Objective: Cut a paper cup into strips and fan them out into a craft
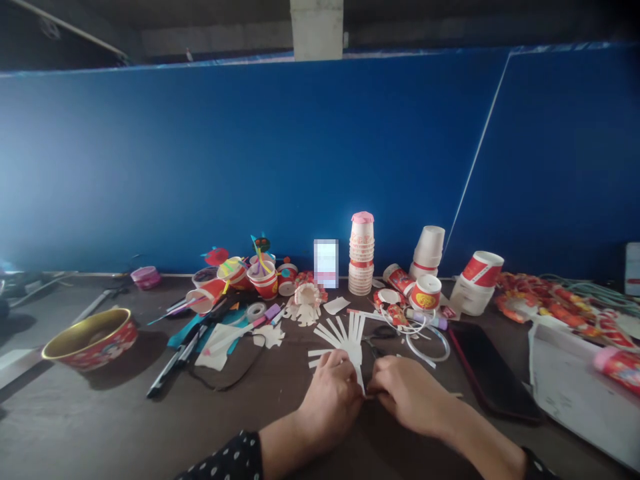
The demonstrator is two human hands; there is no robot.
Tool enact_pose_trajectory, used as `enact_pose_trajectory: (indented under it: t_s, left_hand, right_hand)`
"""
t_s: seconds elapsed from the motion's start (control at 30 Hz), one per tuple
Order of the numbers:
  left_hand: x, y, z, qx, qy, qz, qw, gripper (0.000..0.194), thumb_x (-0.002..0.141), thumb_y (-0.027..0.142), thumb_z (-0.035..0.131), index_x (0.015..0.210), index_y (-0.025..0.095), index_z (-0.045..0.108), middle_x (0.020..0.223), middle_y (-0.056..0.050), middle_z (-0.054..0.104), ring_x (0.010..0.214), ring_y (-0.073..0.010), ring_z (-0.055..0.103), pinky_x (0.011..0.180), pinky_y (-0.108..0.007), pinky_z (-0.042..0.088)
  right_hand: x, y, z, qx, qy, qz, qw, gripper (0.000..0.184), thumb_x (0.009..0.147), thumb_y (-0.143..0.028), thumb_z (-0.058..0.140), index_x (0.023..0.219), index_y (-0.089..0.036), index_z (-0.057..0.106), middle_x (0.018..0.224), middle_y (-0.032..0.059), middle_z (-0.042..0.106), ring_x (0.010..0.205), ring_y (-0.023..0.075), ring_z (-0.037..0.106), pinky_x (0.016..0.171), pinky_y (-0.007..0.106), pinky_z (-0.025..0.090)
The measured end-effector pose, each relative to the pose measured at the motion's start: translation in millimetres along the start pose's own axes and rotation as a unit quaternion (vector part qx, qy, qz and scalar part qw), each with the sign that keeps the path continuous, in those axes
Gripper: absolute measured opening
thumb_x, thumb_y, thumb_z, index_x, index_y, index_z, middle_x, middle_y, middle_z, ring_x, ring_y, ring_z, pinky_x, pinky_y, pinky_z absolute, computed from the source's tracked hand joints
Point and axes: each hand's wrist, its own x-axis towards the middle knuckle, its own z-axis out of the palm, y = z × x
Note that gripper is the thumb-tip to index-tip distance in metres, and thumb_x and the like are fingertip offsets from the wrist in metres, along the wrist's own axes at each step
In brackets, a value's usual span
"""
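On the dark table before me lies a white paper cup cut into strips (pixel 353 348), its strips fanned outward. My left hand (pixel 333 387) rests over its near left side, fingers closed on the paper. From the right, my right hand (pixel 407 393) comes close with fingers pinched at the end of one near strip, beside the left fingertips. The fingertips and part of the paper are hidden by the hands. Just beyond my right hand are dark-handled scissors (pixel 384 332), partly covered.
A stack of paper cups (pixel 361 263) stands at the back, with a phone (pixel 326 263) beside it. Decorated cups (pixel 264 280) and a gold-lined bowl (pixel 90 340) are on the left. A large dark phone or tablet (pixel 493 370) and a white tray (pixel 575 387) lie right.
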Motion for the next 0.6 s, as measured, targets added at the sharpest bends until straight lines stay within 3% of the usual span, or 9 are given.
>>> enact_pose_trajectory:
  t_s: [0.17, 0.37, 0.6]
  left_hand:
    - [-1, -1, 2.3, 0.008, 0.008, 0.004, 1.0, 0.01, 0.066, 0.008, 0.054, 0.061, 0.015, 0.057, 0.074, -0.004, 0.055, 0.082, -0.0189, 0.043, 0.071, -0.034, 0.032]
    - [-2, 0, 2.5, -0.001, 0.003, 0.008, 1.0, 0.012, 0.066, 0.007, 0.053, 0.058, 0.015, 0.056, 0.07, -0.003, 0.054, 0.079, -0.0175, 0.043, 0.07, -0.032, 0.032]
    - [-3, -2, -2.4, -0.025, -0.031, -0.034, 0.999, 0.01, 0.069, 0.015, 0.059, 0.061, 0.018, 0.063, 0.071, -0.002, 0.057, 0.083, -0.0191, 0.044, 0.074, -0.034, 0.032]
  right_hand:
    - [4, -8, 3, -0.024, 0.018, -0.012, 0.999, 0.017, 0.079, -0.02, 0.05, 0.072, -0.016, 0.064, 0.077, 0.0034, 0.062, 0.076, 0.0159, 0.056, 0.063, 0.024, 0.034]
    - [6, -12, 9, -0.065, 0.026, -0.016, 0.997, 0.019, 0.078, -0.017, 0.048, 0.065, -0.015, 0.062, 0.071, 0.0035, 0.062, 0.07, 0.0153, 0.056, 0.056, 0.026, 0.029]
    - [7, -16, 9, -0.068, 0.039, 0.009, 0.997, 0.015, 0.075, -0.016, 0.049, 0.066, -0.015, 0.061, 0.071, 0.0042, 0.063, 0.069, 0.0159, 0.057, 0.053, 0.026, 0.027]
